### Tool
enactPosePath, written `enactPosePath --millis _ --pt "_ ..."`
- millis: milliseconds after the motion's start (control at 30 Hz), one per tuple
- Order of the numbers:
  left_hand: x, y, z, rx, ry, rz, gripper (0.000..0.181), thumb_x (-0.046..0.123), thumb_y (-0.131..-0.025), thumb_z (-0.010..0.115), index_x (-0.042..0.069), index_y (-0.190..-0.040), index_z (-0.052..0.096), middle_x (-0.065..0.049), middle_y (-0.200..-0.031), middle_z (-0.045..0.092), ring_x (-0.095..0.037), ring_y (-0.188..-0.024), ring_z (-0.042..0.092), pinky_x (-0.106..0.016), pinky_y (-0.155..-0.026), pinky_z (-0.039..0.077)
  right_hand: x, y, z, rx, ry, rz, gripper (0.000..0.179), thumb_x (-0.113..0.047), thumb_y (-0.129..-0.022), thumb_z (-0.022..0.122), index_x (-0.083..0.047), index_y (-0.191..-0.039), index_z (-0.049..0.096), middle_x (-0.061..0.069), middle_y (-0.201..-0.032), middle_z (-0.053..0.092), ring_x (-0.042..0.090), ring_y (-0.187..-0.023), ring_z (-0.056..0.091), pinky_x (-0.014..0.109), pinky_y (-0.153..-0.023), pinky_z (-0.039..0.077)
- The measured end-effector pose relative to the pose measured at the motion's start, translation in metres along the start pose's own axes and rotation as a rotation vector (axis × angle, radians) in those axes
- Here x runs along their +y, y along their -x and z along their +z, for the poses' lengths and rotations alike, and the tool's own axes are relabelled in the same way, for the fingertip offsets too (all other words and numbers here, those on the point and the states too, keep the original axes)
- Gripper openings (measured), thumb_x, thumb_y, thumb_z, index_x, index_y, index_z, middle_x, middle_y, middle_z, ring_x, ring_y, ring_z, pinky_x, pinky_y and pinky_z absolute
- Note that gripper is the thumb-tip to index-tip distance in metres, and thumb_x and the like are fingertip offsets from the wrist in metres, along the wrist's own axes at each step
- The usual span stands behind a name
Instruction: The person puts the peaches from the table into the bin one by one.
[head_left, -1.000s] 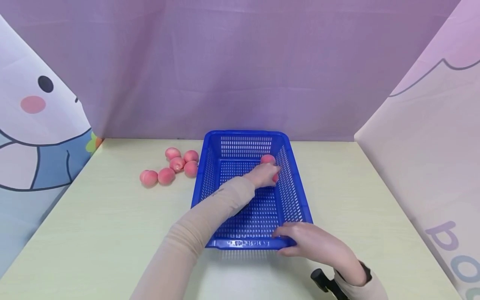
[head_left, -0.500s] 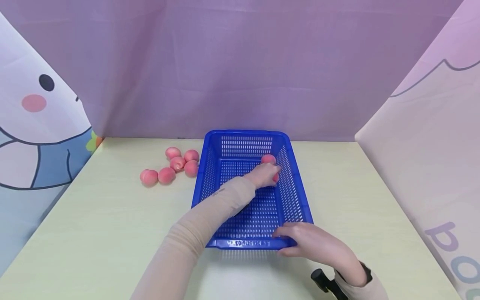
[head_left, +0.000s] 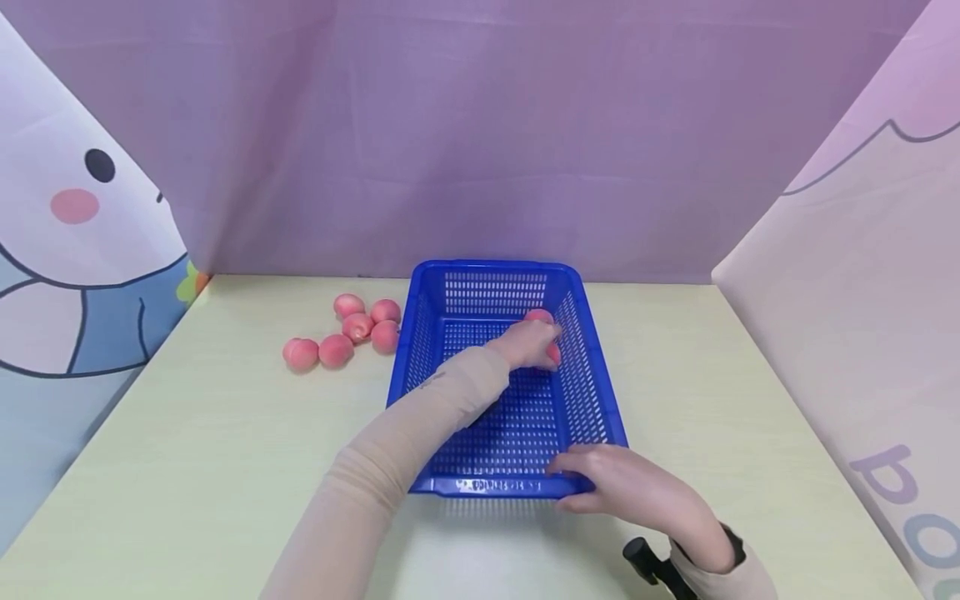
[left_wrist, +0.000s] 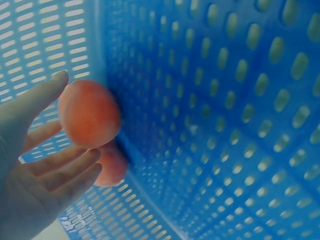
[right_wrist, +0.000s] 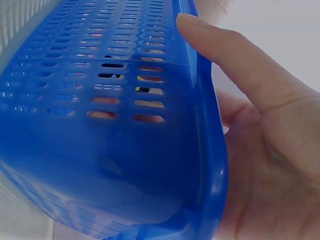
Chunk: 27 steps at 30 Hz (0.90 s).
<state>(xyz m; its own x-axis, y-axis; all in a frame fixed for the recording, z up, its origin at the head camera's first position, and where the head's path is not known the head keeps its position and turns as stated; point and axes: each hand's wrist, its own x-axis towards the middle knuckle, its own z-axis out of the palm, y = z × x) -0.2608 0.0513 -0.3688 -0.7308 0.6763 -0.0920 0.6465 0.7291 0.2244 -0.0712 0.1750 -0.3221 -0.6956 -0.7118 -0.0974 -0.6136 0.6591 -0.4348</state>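
In the head view a blue plastic basket (head_left: 603, 396) with slotted walls stands mid-table. Deep inside it, my left hand (head_left: 528, 343) reaches to the right wall, beside two pink-red peaches. The left wrist view shows this hand (left_wrist: 47, 175) with thumb and fingers nearly straight around the larger-looking peach (left_wrist: 90, 114), thumb tip right at its edge. Behind the fingertips lies the other peach (left_wrist: 111, 165), partly hidden. My right hand (head_left: 622, 483) grips the basket's near right corner, thumb on the outer side and fingers over the rim (right_wrist: 212, 150).
Several more peaches (head_left: 356, 327) lie grouped on the pale table (head_left: 225, 467) left of the basket. A purple cloth (head_left: 480, 142) hangs behind the table, with printed panels at both sides. A black camera mount (head_left: 648, 562) juts from the right wrist.
My left hand has shifted up slightly, showing a little more of the nearer peach and less of the far one. The right hand keeps its grip on the basket.
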Motion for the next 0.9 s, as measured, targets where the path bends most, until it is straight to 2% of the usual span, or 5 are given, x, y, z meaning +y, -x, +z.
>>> enactPosePath --millis 200,400,500,733,900 --pt "0.001 0.006 -0.016 -0.08 0.042 -0.044 0.059 0.03 -0.076 0.067 0.007 -0.127 0.046 -0.007 -0.12 0.053 -0.016 -0.1 0.054 -0.028 -0.086 0.042 0.0 0.001 -0.001 0.004 -0.002 0.0 0.027 -0.027 -0.078 0.065 -0.01 -0.099 0.064 -0.004 -0.091 0.063 0.005 -0.081 0.056 0.026 -0.071 0.048" --pt "0.002 0.02 -0.034 -0.126 0.049 -0.032 0.035 0.029 -0.078 0.065 0.007 -0.105 0.059 0.001 -0.085 0.055 -0.014 -0.075 0.05 -0.025 -0.068 0.042 0.0 0.001 -0.001 0.005 -0.003 0.001 0.027 -0.026 -0.077 0.065 -0.01 -0.099 0.063 -0.004 -0.09 0.062 0.005 -0.08 0.055 0.025 -0.07 0.048" --pt "0.003 0.028 -0.044 -0.135 0.06 -0.016 0.03 0.027 -0.079 0.066 0.008 -0.101 0.059 0.001 -0.082 0.054 -0.015 -0.075 0.048 -0.025 -0.067 0.041 0.0 0.001 -0.001 0.002 -0.004 0.005 0.027 -0.026 -0.077 0.066 -0.01 -0.098 0.063 -0.004 -0.09 0.062 0.004 -0.078 0.055 0.025 -0.069 0.048" --pt "0.006 0.047 -0.065 -0.176 0.056 -0.029 0.046 0.027 -0.08 0.064 0.012 -0.122 0.052 -0.002 -0.117 0.056 -0.015 -0.106 0.05 -0.027 -0.092 0.038 0.0 0.001 -0.002 -0.007 -0.008 0.011 0.028 -0.028 -0.078 0.065 -0.01 -0.099 0.063 -0.004 -0.09 0.062 0.004 -0.078 0.054 0.025 -0.069 0.048" --pt "0.008 0.059 -0.079 -0.204 0.08 -0.072 0.051 0.029 -0.081 0.063 0.014 -0.127 0.047 -0.001 -0.121 0.052 -0.015 -0.112 0.046 -0.029 -0.095 0.037 0.0 0.001 -0.002 -0.009 -0.008 0.011 0.028 -0.028 -0.078 0.065 -0.01 -0.099 0.063 -0.004 -0.091 0.062 0.004 -0.079 0.055 0.025 -0.07 0.048"
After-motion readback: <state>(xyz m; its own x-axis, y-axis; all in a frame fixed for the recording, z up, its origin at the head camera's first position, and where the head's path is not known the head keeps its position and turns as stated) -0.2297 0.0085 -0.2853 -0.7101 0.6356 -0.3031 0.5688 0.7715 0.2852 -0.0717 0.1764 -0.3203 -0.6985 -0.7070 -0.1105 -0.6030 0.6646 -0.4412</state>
